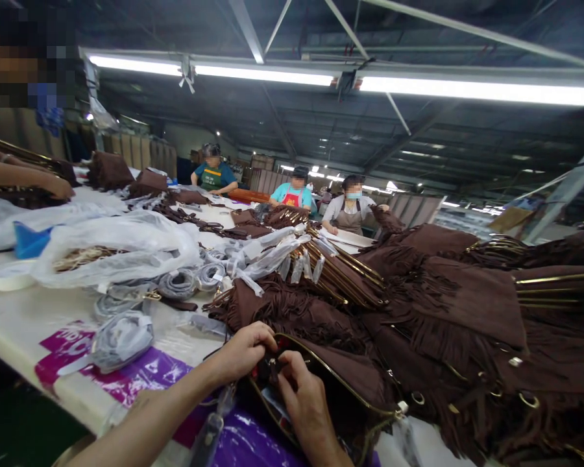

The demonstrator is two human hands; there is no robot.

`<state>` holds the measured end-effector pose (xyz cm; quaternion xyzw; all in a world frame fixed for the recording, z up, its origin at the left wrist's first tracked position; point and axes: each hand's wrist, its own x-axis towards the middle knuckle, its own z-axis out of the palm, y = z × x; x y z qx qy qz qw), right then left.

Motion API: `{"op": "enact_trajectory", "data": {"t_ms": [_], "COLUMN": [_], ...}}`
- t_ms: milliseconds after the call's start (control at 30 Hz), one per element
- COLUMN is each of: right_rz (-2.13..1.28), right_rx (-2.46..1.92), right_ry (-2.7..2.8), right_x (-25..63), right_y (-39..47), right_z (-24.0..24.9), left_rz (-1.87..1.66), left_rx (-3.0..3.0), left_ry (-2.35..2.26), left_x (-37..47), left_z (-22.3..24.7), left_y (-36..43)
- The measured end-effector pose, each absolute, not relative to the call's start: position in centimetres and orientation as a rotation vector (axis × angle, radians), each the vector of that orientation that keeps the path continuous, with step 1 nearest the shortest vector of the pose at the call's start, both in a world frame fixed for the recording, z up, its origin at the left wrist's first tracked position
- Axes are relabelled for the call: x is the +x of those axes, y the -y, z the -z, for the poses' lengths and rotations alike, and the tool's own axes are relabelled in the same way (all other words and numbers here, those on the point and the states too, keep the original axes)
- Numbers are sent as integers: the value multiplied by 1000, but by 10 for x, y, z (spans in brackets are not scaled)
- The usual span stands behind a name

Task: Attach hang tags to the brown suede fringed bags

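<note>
A dark brown suede-like handbag (363,370) lies in front of me, its gold zipper undone and its mouth gaping. My left hand (247,349) is closed on the bag's left rim, with the fingertips bent over the edge. Inside the opening, my right hand (305,392) has its thumb and fingers curled together beside a small dark tab. What those fingers hold, if anything, is hidden. A wrapped strap end with a metal clip (214,421) hangs at the bag's left side.
Fringed brown bags (467,298) are heaped on the right. Plastic-wrapped coiled straps (124,340), a white plastic bag (126,243) and a tape roll (10,275) lie left. Purple printed plastic (146,376) covers the table's near edge. Co-workers stand across the table; another person's arms reach in left.
</note>
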<state>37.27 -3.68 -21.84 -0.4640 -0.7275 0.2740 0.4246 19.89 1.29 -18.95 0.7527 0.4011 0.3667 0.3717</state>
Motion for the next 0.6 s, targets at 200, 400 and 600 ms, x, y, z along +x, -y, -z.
{"op": "enact_trajectory", "data": {"t_ms": [200,400,600], "right_rz": [-731,-803,-719], "right_rx": [-1207,-1216,-1175], "right_ry": [1821,1775,1811], "right_x": [374,373,375], "right_y": [35,31,33], "right_z": [221,225,221], "left_rz": [-750,-679,-681], "left_rx": [2179,2149,2090], "left_ry": [-1012,-1157,-1176], "left_x": [185,195,197], "left_z": [180,191,187], "left_y": [-5,-11,-8]}}
